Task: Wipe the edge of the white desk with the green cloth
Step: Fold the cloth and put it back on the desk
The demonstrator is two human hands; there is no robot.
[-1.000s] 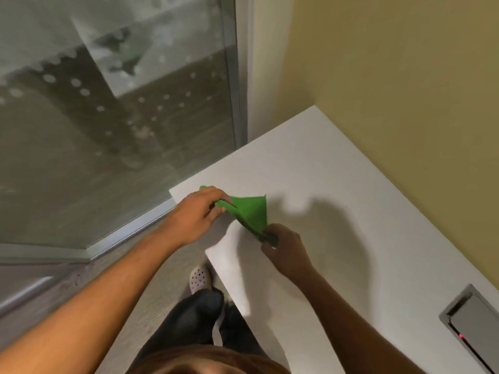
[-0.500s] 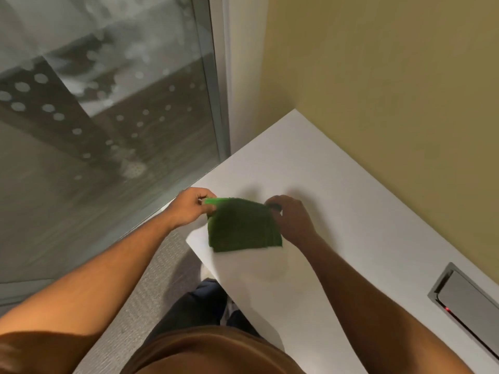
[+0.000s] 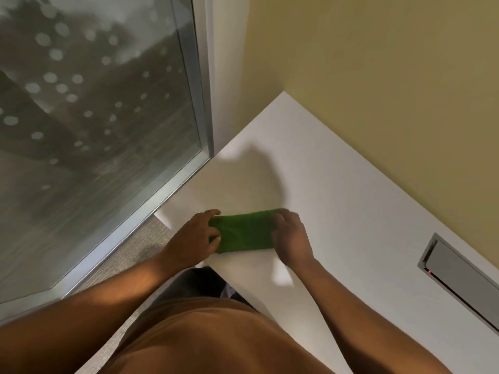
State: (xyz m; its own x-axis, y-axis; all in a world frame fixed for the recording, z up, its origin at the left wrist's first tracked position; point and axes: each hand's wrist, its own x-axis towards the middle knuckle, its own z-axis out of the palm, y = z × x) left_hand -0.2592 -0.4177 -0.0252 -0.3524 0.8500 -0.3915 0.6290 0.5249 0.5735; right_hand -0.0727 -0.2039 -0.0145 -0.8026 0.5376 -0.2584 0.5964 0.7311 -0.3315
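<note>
The green cloth lies folded into a flat rectangle on the white desk, close to the desk's near left edge. My left hand grips the cloth's left end, fingers curled over it. My right hand presses on the cloth's right end with fingers bent over the fabric. The desk's near left corner shows just left of my left hand.
A glass wall with a metal frame stands left of the desk. A yellow wall runs along the desk's far side. A grey cable hatch is set into the desk at right. Grey carpet lies below.
The cloth went from a loose triangle held in the air to a folded rectangle flat on the desk. Both hands now hold its two ends.
</note>
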